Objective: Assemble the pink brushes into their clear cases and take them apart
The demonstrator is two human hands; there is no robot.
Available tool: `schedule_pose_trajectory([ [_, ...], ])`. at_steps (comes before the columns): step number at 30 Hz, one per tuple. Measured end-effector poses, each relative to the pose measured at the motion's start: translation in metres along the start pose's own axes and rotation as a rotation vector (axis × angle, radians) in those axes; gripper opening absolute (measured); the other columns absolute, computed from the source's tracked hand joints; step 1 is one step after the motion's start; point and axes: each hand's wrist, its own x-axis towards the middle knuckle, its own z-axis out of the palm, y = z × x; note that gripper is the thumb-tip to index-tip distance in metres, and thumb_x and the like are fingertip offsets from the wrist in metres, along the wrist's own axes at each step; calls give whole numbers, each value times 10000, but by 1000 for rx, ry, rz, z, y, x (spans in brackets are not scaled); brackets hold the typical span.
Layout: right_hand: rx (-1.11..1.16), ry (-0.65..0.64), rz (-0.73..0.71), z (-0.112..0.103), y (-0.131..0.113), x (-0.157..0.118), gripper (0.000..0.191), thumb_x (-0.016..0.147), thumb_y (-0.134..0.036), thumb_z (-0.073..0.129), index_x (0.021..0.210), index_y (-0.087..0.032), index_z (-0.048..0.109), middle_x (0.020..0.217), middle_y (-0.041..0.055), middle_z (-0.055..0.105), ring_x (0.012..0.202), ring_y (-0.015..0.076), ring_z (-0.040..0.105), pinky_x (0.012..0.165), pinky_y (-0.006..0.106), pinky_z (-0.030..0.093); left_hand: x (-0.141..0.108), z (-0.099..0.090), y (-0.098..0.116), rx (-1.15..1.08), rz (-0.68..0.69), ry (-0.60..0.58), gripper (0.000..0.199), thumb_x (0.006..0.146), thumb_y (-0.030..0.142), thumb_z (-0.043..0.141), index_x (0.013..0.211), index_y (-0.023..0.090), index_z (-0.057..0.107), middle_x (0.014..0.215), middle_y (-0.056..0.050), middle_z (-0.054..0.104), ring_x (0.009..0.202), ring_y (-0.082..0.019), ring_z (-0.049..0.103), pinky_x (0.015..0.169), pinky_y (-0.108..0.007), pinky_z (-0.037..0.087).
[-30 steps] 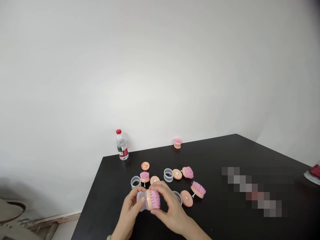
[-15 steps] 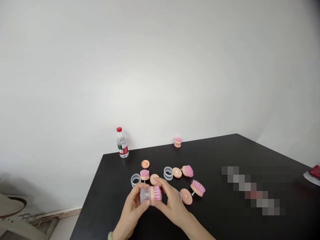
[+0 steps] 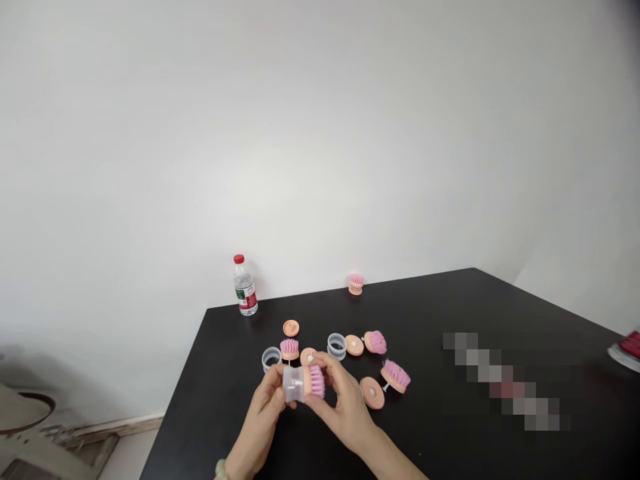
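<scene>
Between my hands, a clear plastic ring (image 3: 293,385) and a brush head (image 3: 316,382) with pink bristles meet end to end, lying sideways with the bristles to the right. My left hand (image 3: 263,408) is closed around the clear ring. Fingers and thumb of my right hand (image 3: 345,405) pinch the brush head around its peach rim. Just behind them on the table are another clear ring (image 3: 271,358), a second pink brush head (image 3: 289,349) standing bristles up, and a peach disc (image 3: 307,356) partly covered by my right fingers.
A water bottle (image 3: 245,287) stands at the back left of the black table (image 3: 400,307). An assembled brush (image 3: 355,285) sits near the wall. Rightward lie a clear ring (image 3: 337,347), peach discs (image 3: 373,393) and brush heads (image 3: 396,376) with stems. A pixelated patch (image 3: 505,380) hides something.
The clear ring and brush head have shifted slightly up and right in my hands. My left thumb has moved back to the ring's left end. The things on the table have stayed put.
</scene>
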Motion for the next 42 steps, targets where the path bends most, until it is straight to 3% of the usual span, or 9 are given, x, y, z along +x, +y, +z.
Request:
schedule_pose_trajectory([
  [7,-7,-10,11,1,-3,0,385,805,-190,649,1168,-242,533,1200,70,645,1103,242,653,912,341,565,1,-2,6,-19,-30,3,527,724,352,824,1214,313,635,1296,-67,606,1234,-300,533,1005,-372,431],
  [11,14,-13,15,2,-4,0,399,803,-173,645,1176,-249,525,1204,64,641,1095,234,654,901,332,567,2,-3,3,-77,25,31,724,685,473,836,1339,343,553,1363,-89,567,1337,-343,454,1073,-435,394],
  [14,12,-14,23,2,-3,-1,402,804,-167,647,1178,-252,528,1206,61,642,1111,239,647,902,331,566,1,-2,3,-103,-2,59,541,806,605,664,1230,270,635,1232,-113,630,1228,-340,541,1000,-440,444],
  [17,19,-7,13,2,-1,-1,415,802,-168,654,1187,-253,527,1217,61,640,1115,240,645,910,332,563,2,-3,6,-68,-19,51,350,835,485,690,1086,241,686,1066,-85,675,1099,-300,608,953,-405,461],
  [24,45,16,-4,2,1,0,393,824,-191,655,1191,-254,529,1208,63,647,1087,235,659,882,318,572,2,-6,12,-148,77,42,633,736,388,808,1321,314,575,1407,-103,559,1364,-355,419,1055,-434,404],
  [27,35,19,-24,3,1,0,403,811,-195,674,1186,-257,537,1196,64,655,1070,244,667,853,314,581,2,-4,9,-118,40,49,487,821,518,690,1228,256,638,1294,-125,614,1254,-348,512,984,-427,441],
  [31,36,18,-24,3,3,-1,453,792,-170,682,1208,-264,529,1209,63,651,1077,246,665,873,323,577,2,-4,9,-31,8,47,350,789,392,761,1095,240,684,1095,-85,665,1077,-283,597,926,-374,458],
  [37,63,11,5,3,4,-1,423,811,-174,660,1202,-264,525,1222,64,639,1090,241,653,893,336,570,2,-6,12,-50,64,-2,585,715,386,825,1252,275,622,1346,-113,569,1308,-352,452,1033,-413,410],
  [42,60,1,14,4,2,0,424,789,-170,669,1180,-255,527,1191,68,639,1069,245,650,884,341,566,1,-2,9,-10,-11,42,394,790,489,737,1083,232,676,1023,-69,649,977,-237,588,851,-323,462],
])
